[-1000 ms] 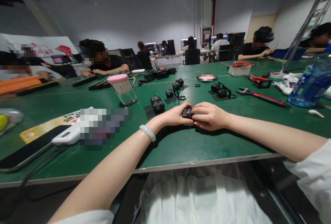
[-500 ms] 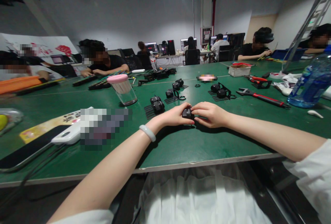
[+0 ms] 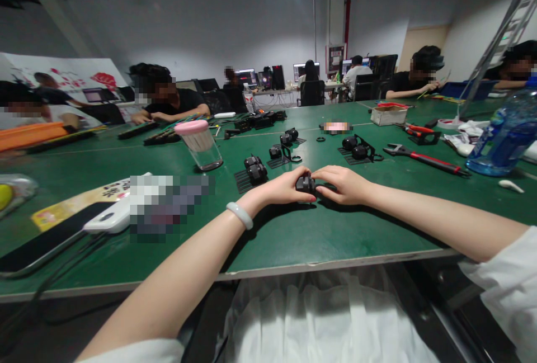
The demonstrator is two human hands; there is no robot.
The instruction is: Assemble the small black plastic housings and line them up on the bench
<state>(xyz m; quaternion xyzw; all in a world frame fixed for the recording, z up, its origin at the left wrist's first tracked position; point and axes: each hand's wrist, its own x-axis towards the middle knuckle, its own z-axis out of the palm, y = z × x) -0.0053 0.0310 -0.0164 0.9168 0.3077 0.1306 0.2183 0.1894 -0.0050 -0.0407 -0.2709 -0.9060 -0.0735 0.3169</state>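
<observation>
My left hand is closed around a small black plastic fitting, thumb and fingers on opposite sides of it, just above the green table. From the right, the thumb and fingers of my right hand pinch the fitting's right end. Just beyond my left wrist lies a pair of similar black fittings on a slatted black piece. Farther off are more black fittings with a bracket and ring, another group beyond my right hand, and a loose black ring.
An adjustable wrench with red-black handles lies right of my hands, near a blue-liquid bottle. A pink-lidded cup stands left, behind a phone and white power bank. Co-workers sit across the green table.
The fingers of my right hand have shifted slightly at the fitting's right end, curling closer together. My left hand keeps its hold in the same place.
</observation>
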